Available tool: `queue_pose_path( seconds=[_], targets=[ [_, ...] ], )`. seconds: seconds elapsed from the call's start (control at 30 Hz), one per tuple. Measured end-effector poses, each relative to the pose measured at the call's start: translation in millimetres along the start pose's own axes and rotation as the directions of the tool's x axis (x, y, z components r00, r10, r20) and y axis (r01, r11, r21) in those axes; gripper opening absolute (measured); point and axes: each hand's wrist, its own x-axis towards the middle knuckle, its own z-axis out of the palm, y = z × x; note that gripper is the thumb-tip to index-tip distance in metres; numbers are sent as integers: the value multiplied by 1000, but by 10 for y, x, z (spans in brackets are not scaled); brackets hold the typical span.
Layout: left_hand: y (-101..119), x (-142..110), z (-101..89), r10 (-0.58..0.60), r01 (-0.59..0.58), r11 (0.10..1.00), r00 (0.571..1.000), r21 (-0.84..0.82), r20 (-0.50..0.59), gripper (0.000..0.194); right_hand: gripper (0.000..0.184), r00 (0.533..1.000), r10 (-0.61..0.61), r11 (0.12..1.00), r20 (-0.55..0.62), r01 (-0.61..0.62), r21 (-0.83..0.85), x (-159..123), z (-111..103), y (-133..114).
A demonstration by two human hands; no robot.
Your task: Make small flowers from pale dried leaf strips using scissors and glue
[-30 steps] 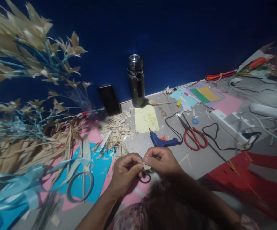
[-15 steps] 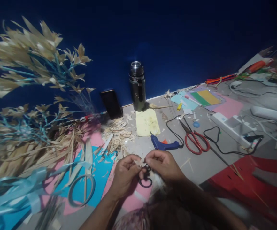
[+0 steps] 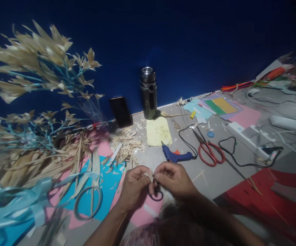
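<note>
My left hand point(image 3: 136, 187) is closed, pinching a small pale dried-leaf flower point(image 3: 149, 175) between thumb and fingers. Against the flower's right side, the fingertips of my right hand point(image 3: 175, 179) are pressed together; what they pinch is hidden. A dark ring-shaped handle point(image 3: 156, 196) shows just below the two hands, its other end covered. Beyond them lies a blue glue gun point(image 3: 176, 155), its nozzle by a stained yellow paper point(image 3: 159, 131). Red-handled scissors point(image 3: 209, 152) rest partly open to the right of it.
Dried-leaf flowers on blue stems point(image 3: 60, 68) rise at left, above husk strips point(image 3: 22, 167) and a tape roll point(image 3: 88, 203). A flask point(image 3: 149, 99) and phone point(image 3: 121, 112) stand at the wall. Cords, a power strip point(image 3: 249, 138) and red sheet point(image 3: 273, 198) lie right.
The pale flower has turned between my fingertips, and its petals show less spread. My hands stay close together in nearly the same place. The whole view has shifted slightly.
</note>
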Motion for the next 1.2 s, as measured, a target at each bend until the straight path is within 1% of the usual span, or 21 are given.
queue_pose_path(
  seconds=[0.13,0.2,0.27,0.37,0.5,0.57,0.63,0.7,0.77,0.87,0.93,1.0,1.1,1.2],
  targets=[
    [6,2,15,14,-13,1000,999,26,-32,36,19,998,-2,997,55,-2,72,10,25,24],
    [-3,8,14,5,-4,1000,998,23,-63,35,18,998,-7,997,58,2,81,11,38,34],
    [-12,14,13,-8,9,1000,996,5,-85,35,16,998,-14,998,59,11,63,11,49,38],
    [-22,22,27,-20,17,999,997,-40,-80,36,14,998,-20,1000,54,19,24,14,57,32],
    [-50,33,54,-39,24,989,994,-145,-100,31,12,999,-12,999,46,14,-42,30,49,3],
    [-67,40,52,-37,18,985,993,-173,-109,30,11,999,-9,995,32,13,-102,38,26,-27],
    [-75,46,36,-17,-2,986,994,-166,-112,30,10,1000,-27,981,2,27,-191,45,-9,-68],
    [-67,48,11,4,-19,991,994,-130,-114,30,11,997,-70,956,-23,61,-287,53,-46,-116],
    [-50,48,-12,17,-25,997,994,-80,-110,28,14,992,-123,936,-32,105,-337,61,-72,-163],
    [-27,46,-25,8,-11,1000,994,-24,-105,26,18,984,-177,937,-6,167,-308,75,-73,-221],
    [-19,45,-20,11,-12,1000,994,-15,-111,26,18,984,-172,951,36,175,-256,82,-56,-243],
    [-17,45,-11,20,-22,1000,994,-19,-110,26,16,985,-165,954,55,174,-244,87,-39,-251],
    [-18,44,-1,17,-19,999,995,-27,-95,26,13,983,-183,934,30,183,-308,93,-26,-250],
    [-33,43,9,28,-33,998,996,-49,-87,24,14,978,-208,914,-8,191,-357,100,-19,-238]
  ],
)
